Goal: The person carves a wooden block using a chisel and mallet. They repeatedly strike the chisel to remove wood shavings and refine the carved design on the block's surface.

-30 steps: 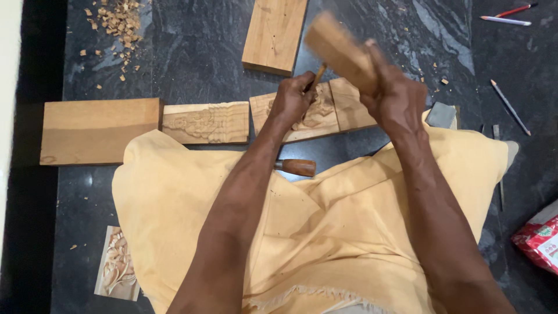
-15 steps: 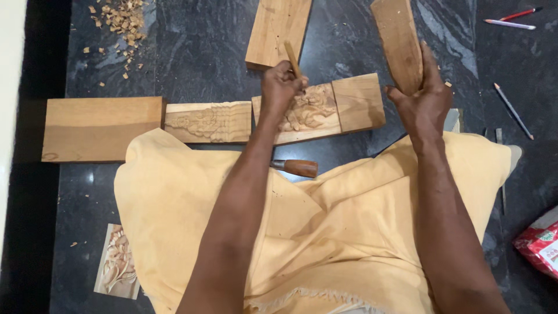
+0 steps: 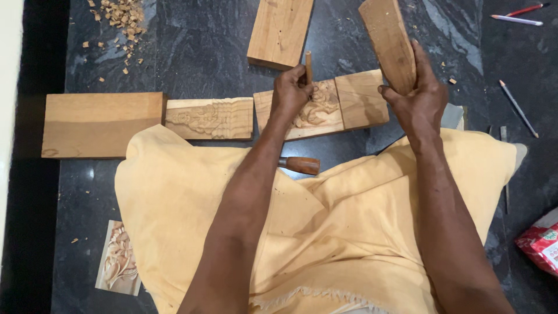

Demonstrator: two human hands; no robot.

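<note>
Head view, looking down at a dark grey stone floor [image 3: 192, 52]. I see the left hand [image 3: 292, 90] closed tight around a slim wooden-handled chisel [image 3: 308, 65], held upright with its lower end on the carved part of a pale rectangular wooden panel with a relief carving [image 3: 322, 107] that lies on the floor in front of the lap. I see the right hand [image 3: 415, 99] closed around the lower end of a thick brown wooden block used as a mallet [image 3: 388, 40], raised and tilted, well apart from the chisel's top and to its right. To the left of the carved panel, just beside it, lies a second pale panel with a shallower relief [image 3: 210, 118], and touching that one at its left end a plain broad tan plank [image 3: 102, 124]. A plain light wooden board [image 3: 280, 30] lies beyond the chisel, at the top edge of the view. A yellow cloth [image 3: 325, 232] covers the lap; a reddish-brown tool handle [image 3: 301, 165] rests at its upper edge between the forearms. A small carved floral tile [image 3: 119, 257] lies at the cloth's lower left. Wood chips [image 3: 119, 17] are scattered at the upper left; pencils [image 3: 517, 107] lie at the right.
</note>
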